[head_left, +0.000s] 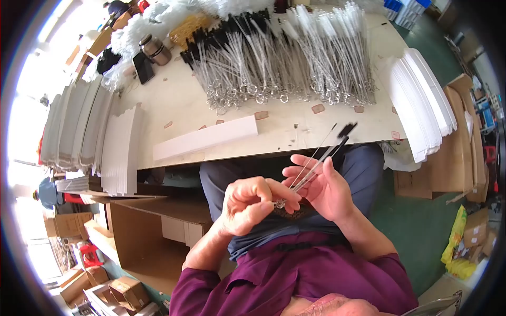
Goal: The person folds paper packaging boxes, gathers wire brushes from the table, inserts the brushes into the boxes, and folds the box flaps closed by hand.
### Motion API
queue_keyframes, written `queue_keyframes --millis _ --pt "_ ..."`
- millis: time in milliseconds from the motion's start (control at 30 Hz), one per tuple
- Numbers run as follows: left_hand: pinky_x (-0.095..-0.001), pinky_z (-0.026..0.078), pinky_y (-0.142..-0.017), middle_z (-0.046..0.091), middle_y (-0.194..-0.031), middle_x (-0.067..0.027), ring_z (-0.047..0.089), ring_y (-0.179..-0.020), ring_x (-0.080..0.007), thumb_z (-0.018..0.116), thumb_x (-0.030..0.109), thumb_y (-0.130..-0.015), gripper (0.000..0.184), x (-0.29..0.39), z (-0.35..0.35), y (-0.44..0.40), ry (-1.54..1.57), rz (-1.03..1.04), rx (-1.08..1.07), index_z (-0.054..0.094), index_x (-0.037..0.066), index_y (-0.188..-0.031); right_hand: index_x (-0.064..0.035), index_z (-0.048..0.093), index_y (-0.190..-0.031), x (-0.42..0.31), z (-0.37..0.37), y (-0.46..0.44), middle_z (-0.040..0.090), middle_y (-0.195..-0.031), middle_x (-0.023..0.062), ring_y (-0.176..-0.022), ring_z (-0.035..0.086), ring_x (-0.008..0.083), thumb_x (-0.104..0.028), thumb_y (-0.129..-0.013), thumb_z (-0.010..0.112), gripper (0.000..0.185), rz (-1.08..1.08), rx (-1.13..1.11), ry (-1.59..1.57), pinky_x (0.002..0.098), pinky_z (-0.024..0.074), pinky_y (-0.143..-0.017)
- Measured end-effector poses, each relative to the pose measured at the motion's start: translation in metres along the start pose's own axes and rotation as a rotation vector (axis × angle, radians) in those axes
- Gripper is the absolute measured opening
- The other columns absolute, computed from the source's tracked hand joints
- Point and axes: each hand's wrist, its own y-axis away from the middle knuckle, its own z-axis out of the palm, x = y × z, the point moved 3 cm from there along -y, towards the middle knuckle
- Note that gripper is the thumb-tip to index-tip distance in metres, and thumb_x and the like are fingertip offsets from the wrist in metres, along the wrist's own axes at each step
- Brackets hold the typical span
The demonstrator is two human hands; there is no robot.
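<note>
Over my lap, in front of the table edge, my left hand [252, 204] pinches the looped ends of a few thin wire brushes [322, 159]. The brushes slant up to the right, with dark bristles at their far ends. My right hand [324, 187] is beside them, palm up with its fingers spread, and the wires lie across it. A long white box [208, 138] rests on the table near the front edge. Behind it are large bundles of wire brushes, black-tipped [240, 58] on the left and white-tipped [334, 52] on the right.
The pale table [184, 113] also bears a metal flask [155, 49], a dark phone [142, 68] and clear plastic bags. White flat boxes stand stacked at the left [120, 150] and right [416, 102]. An open cardboard box [150, 237] sits below left; more cartons are at right.
</note>
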Motion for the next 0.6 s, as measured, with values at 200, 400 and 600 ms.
queue_keyframes --millis 200,400,600 --pt "-0.0434 0.060 -0.087 0.065 -0.131 -0.0326 0.073 -0.098 -0.0309 0.057 0.003 -0.095 0.016 -0.001 0.003 0.010 -0.134 0.044 0.070 0.052 0.003 -0.079 -0.0057 0.063 -0.122 0.005 -0.009 -0.002 0.074 -0.110 0.0173 -0.107 0.072 0.0350 -0.042 -0.114 0.036 0.046 -0.061 -0.058 -0.337 0.0481 0.0571 -0.097" --pt "-0.0387 0.057 -0.088 0.061 -0.137 -0.0299 0.072 -0.103 -0.0274 0.063 -0.007 -0.088 0.007 -0.030 -0.003 0.013 -0.591 0.034 0.141 0.062 0.000 -0.085 -0.0053 0.062 -0.112 -0.022 -0.023 -0.009 0.060 -0.082 0.0053 -0.083 0.068 0.0281 -0.044 -0.113 0.040 0.044 -0.258 0.154 -0.203 0.0489 0.0587 -0.086" --pt "-0.0271 0.058 -0.073 0.072 -0.115 -0.0145 0.073 -0.087 -0.0177 0.072 -0.002 -0.092 0.018 -0.094 0.014 0.004 -0.686 -0.092 0.057 0.071 -0.003 -0.110 -0.0042 0.059 -0.119 -0.056 -0.054 -0.028 0.038 -0.068 -0.0063 -0.052 0.030 0.0052 -0.045 -0.112 0.044 0.044 -0.379 0.431 -0.126 0.0230 0.0252 -0.044"
